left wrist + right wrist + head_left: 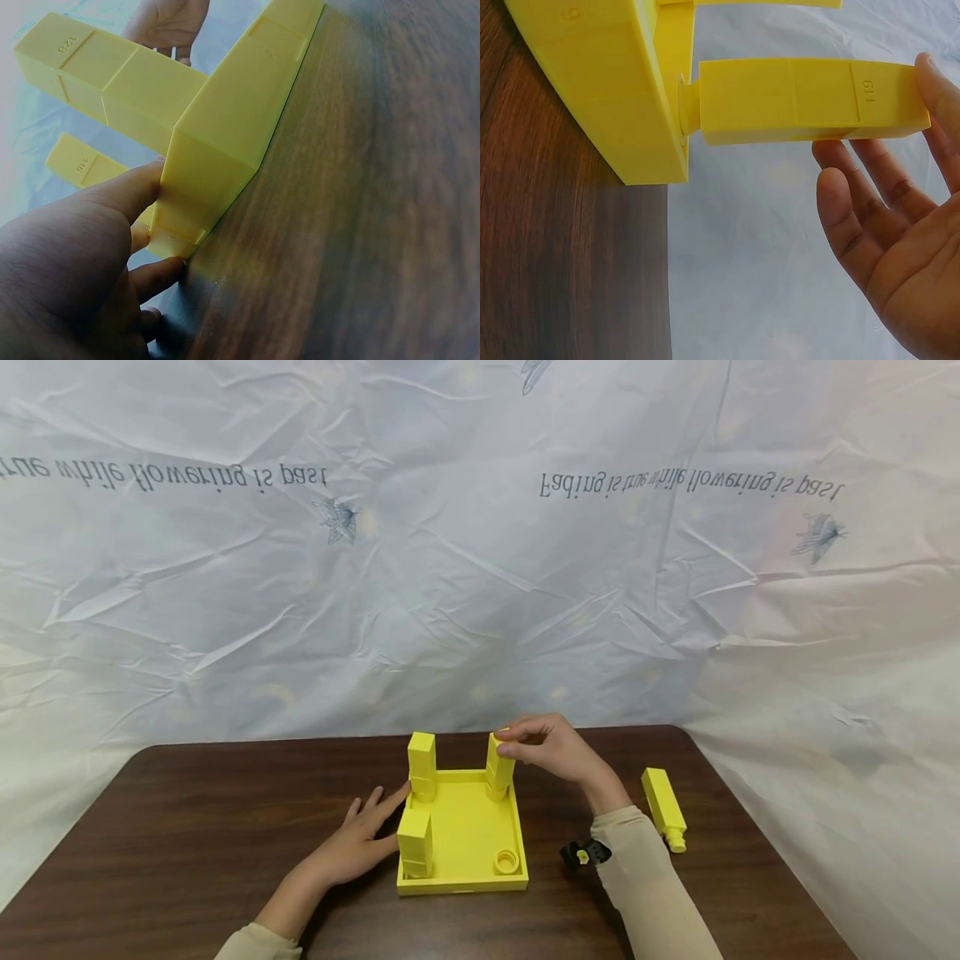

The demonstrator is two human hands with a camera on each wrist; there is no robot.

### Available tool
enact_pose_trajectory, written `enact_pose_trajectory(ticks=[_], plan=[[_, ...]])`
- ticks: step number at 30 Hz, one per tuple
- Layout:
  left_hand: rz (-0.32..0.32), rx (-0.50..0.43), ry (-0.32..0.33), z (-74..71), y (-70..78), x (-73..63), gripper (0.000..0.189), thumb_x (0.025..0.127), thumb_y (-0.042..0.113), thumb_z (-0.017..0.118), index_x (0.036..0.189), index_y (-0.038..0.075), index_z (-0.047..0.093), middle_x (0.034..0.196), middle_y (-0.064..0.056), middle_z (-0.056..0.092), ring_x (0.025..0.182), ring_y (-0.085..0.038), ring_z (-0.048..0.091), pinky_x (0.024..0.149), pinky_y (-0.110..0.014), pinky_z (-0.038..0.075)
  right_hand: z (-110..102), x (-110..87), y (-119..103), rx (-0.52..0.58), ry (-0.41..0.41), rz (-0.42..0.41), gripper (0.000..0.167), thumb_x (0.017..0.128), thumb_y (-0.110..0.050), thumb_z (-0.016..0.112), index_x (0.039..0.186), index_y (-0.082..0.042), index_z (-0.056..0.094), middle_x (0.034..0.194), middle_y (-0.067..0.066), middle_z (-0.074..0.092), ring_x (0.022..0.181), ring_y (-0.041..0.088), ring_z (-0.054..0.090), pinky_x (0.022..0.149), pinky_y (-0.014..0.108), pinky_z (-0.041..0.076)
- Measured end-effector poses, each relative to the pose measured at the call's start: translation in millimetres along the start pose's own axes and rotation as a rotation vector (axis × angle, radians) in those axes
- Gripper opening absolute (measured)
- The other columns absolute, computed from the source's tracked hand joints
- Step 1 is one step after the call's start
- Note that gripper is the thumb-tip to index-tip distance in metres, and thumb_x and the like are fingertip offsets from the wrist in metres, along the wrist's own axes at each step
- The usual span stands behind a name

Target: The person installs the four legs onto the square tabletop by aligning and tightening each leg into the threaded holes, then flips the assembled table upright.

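A yellow square tray-like base [465,827] with a raised rim lies on the table. At its far right corner my right hand [558,747] holds the top of a yellow square post [817,101] between thumb and fingers. That post stands upright, its narrow round neck [691,107] showing just above the base. My left hand [356,847] rests against the base's left side, fingers spread and touching its wall. Two more yellow posts stand at the far left corner [422,756] and near left corner [415,839]. A round threaded socket [506,862] shows at the near right corner.
Right of my right forearm, a loose yellow post [664,806] with a threaded end lies on the brown table [225,827]. A black strap-like device [585,854] is at my right wrist. A pale printed cloth [465,568] hangs behind the table.
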State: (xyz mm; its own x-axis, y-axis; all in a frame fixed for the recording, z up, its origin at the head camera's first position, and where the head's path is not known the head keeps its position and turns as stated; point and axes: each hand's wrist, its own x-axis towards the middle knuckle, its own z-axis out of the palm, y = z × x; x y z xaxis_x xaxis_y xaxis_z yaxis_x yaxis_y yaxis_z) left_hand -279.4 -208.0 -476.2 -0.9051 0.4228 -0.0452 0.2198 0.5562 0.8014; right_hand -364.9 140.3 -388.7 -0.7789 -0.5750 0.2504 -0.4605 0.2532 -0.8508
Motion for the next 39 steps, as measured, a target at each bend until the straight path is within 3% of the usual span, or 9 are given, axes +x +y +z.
enact_pose_trajectory(ticks=[11,19,27,34,39], plan=[[0.012,0.003,0.008,0.7,-1.1,0.8,0.082,0.105,0.046,0.065,0.17,0.019,0.025,0.172,-0.018,0.026,0.159,-0.048,-0.005,0.12,-0.072,-0.014,-0.6,0.2,1.7,-0.022,0.007,-0.006,0.027,0.101,-0.014,0.075,0.126,-0.005,0.078,0.125,0.013,0.072,0.095,0.027,0.066,0.073,0.035,0.057],[0.032,-0.028,0.019,5.0,-21.6,7.6,0.088,0.098,0.066,0.063,0.17,0.032,0.023,0.172,-0.009,0.027,0.162,-0.041,-0.004,0.122,-0.068,-0.014,-2.4,-0.2,2.4,-0.046,0.005,0.011,0.026,0.103,-0.016,0.072,0.127,-0.007,0.078,0.133,0.013,0.07,0.104,0.027,0.068,0.073,0.038,0.056],[0.056,-0.025,0.03,3.1,-8.6,1.7,0.082,0.103,0.049,0.067,0.17,0.023,0.027,0.17,-0.022,0.028,0.158,-0.053,-0.003,0.118,-0.075,-0.012,-3.6,-0.9,3.7,-0.045,0.015,0.005,0.027,0.103,-0.016,0.072,0.127,-0.005,0.078,0.134,0.016,0.071,0.099,0.024,0.068,0.069,0.046,0.055],[0.014,0.0,0.005,1.2,-2.8,1.1,0.081,0.105,0.046,0.065,0.17,0.02,0.024,0.172,-0.018,0.026,0.16,-0.048,-0.006,0.12,-0.071,-0.013,-2.6,-0.8,3.9,-0.033,0.008,0.008,0.028,0.103,-0.015,0.072,0.127,-0.002,0.077,0.133,0.016,0.071,0.08,0.044,0.058,0.061,0.033,0.048],[0.009,0.004,-0.002,1.7,-1.9,0.6,0.082,0.105,0.046,0.065,0.17,0.019,0.023,0.171,-0.02,0.026,0.159,-0.05,-0.005,0.12,-0.073,-0.011,-1.6,-1.3,1.9,-0.046,0.007,0.017,0.028,0.102,-0.016,0.074,0.127,-0.007,0.078,0.134,0.014,0.071,0.074,0.029,0.06,0.06,0.031,0.048]])
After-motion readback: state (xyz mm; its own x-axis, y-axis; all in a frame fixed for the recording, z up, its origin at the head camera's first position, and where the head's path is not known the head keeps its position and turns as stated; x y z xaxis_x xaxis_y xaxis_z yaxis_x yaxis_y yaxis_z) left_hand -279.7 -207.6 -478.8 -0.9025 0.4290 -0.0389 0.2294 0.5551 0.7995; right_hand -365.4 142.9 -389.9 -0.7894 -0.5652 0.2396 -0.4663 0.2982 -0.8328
